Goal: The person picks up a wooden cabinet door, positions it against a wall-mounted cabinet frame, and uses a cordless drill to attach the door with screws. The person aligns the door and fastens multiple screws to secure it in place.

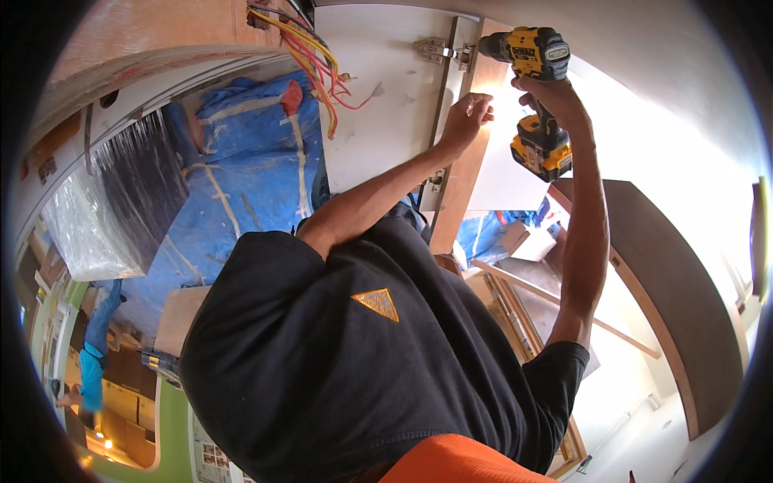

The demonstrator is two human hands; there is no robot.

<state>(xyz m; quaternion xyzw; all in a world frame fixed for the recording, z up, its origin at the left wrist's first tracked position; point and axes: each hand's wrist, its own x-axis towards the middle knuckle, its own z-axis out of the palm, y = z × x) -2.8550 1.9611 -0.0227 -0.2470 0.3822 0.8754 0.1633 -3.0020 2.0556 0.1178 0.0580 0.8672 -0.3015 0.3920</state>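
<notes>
In my right hand is a yellow and black cordless drill, gripped by its handle with the battery below. The drill's chuck end points left, by the upper part of a reddish wooden strip. A little lower, my left hand is in front of that strip with its fingers curled together. Whatever its fingertips may hold is too small to tell. Left of the strip is a white door panel, with a metal hinge near its top and another hinge lower down.
Loose red and yellow wires hang at the upper left. Blue sheeting and a plastic-wrapped block lie beyond. A curved dark panel is on the right. Another person in a blue sleeve is at the far lower left.
</notes>
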